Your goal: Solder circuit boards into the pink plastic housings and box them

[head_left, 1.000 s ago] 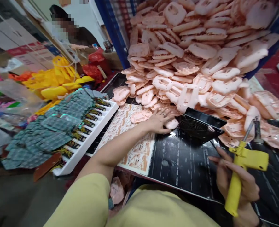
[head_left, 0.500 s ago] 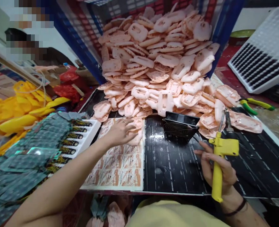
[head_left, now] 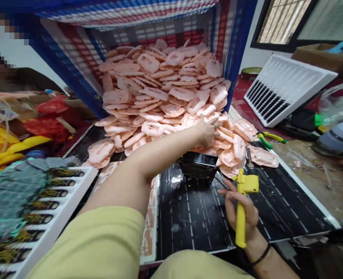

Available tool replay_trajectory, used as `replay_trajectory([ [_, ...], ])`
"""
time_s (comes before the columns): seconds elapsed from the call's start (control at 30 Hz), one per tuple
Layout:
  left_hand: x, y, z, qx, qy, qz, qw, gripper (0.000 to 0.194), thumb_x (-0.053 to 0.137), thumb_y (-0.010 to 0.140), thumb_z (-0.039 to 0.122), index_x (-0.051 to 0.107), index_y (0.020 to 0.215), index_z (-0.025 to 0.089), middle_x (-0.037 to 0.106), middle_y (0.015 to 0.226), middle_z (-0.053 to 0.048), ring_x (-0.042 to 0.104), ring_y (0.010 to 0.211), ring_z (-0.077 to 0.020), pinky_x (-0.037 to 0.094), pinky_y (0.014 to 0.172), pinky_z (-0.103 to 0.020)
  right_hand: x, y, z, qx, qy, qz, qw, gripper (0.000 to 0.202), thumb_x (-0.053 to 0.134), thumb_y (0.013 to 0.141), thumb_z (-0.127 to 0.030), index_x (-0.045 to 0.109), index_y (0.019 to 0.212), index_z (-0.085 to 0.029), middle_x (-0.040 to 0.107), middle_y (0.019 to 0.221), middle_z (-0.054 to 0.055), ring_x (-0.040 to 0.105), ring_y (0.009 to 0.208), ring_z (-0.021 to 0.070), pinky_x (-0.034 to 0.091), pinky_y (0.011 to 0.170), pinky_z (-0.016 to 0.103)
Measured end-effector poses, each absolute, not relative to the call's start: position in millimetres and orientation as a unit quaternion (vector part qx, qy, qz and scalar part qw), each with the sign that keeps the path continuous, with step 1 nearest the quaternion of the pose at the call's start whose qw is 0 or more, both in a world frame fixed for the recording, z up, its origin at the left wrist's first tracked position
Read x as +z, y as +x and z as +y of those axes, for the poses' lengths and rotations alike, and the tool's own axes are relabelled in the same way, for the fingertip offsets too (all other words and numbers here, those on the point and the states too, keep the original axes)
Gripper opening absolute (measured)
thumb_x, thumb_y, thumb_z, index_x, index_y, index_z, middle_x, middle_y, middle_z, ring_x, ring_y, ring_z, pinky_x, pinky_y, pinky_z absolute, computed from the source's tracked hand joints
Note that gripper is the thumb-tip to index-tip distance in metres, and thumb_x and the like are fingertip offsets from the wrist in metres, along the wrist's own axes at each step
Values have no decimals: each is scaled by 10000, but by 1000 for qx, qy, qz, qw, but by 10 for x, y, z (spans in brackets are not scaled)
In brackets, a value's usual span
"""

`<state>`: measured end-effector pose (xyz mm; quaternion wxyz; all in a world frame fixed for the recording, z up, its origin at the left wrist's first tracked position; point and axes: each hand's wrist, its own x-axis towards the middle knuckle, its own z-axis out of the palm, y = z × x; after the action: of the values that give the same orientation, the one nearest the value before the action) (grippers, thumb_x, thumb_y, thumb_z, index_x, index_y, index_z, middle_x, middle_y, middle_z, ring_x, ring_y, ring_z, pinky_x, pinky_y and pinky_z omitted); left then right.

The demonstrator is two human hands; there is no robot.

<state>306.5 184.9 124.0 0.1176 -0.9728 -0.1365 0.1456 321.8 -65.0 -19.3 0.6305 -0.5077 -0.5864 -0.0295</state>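
My left hand reaches over the heap of pale pink plastic shells, at its right front part. Its fingers are stretched out and somewhat apart, touching or just above the shells; I make out nothing held in them. In my right hand is a yellow soldering gun, held upright by its handle with the metal tip pointing up toward the shells. Between the hands a small black fan stands on the black mat. My left forearm partly covers a sheet of printed orange labels.
Behind the shells stands a striped basket with a blue frame. Grey-green parts with wires lie in a white foam tray at left. Green-yellow pliers, a white slotted tray and a plastic tub are at right.
My left hand has moved from the shells on the label sheet, right and forward to the heap. The view has turned to the right. My right hand still holds the soldering gun.
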Motion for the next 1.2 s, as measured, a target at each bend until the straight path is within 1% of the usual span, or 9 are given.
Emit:
replay_trajectory([
  [0.13,1242,2777,2021,165,-949,-241,119,654,631,785,448,527,1390,224,276,1580,-130,66,1465,-433,106,1065,-772,-229,3226,-668,-16,-507,-583,634,333,570,823,9,524,1067,-213,665,1231,141,737,859,202,641,750,342],
  [0.23,1303,2463,2161,170,-936,-266,158,652,579,831,496,502,1407,200,285,1573,-145,90,1454,-449,102,1067,-764,-261,3229,-684,-5,-507,-582,636,351,575,817,13,528,1078,-217,661,1244,123,734,885,213,644,761,356],
  [0.43,1325,1895,2181,183,-916,-302,192,614,571,857,416,465,1424,205,246,1590,-128,47,1458,-446,64,1055,-782,-236,3234,-679,-31,-515,-589,622,362,595,802,18,528,1071,-216,662,1244,119,737,855,198,639,719,298],
  [0.63,1309,1234,2056,168,-907,-346,174,728,628,823,394,371,1473,188,154,1606,-176,33,1459,-444,185,1026,-779,-231,3235,-650,-53,-521,-597,609,330,606,807,-5,521,1046,-218,694,1183,109,740,821,184,628,739,300],
  [0.73,1208,864,1937,157,-905,-352,178,747,658,787,331,380,1458,157,159,1599,-197,48,1459,-444,231,1017,-769,-304,3243,-647,-31,-512,-594,620,320,605,804,-7,530,1041,-209,689,1188,117,739,841,194,624,742,318],
  [0.9,872,230,1660,93,-916,-346,182,486,603,778,182,574,1262,137,215,1582,-206,168,1452,-426,379,1011,-636,-380,3250,-647,-31,-510,-593,623,300,619,809,-33,539,1041,-205,695,1177,113,739,812,188,619,730,330],
  [1.0,679,-109,1499,19,-930,-326,166,358,577,783,149,645,1135,136,305,1547,-201,265,1432,-399,407,1031,-566,-366,3241,-654,-51,-509,-606,609,306,639,797,-37,545,1040,-198,699,1169,117,740,788,184,614,723,314],
  [1.13,550,-468,1403,-123,-919,-363,90,308,507,812,137,681,1066,133,412,1487,-184,433,1353,-335,429,1055,-473,-338,3217,-663,-68,-512,-618,592,292,645,800,-49,545,1030,-201,713,1141,103,741,778,188,611,700,300],
  [1.2,540,-615,1435,-206,-882,-424,30,303,512,794,150,699,1032,146,522,1395,-162,531,1261,-317,451,1032,-448,-326,3202,-660,-70,-508,-621,593,292,644,799,-43,542,1026,-197,716,1135,101,740,754,182,605,662,282],
])
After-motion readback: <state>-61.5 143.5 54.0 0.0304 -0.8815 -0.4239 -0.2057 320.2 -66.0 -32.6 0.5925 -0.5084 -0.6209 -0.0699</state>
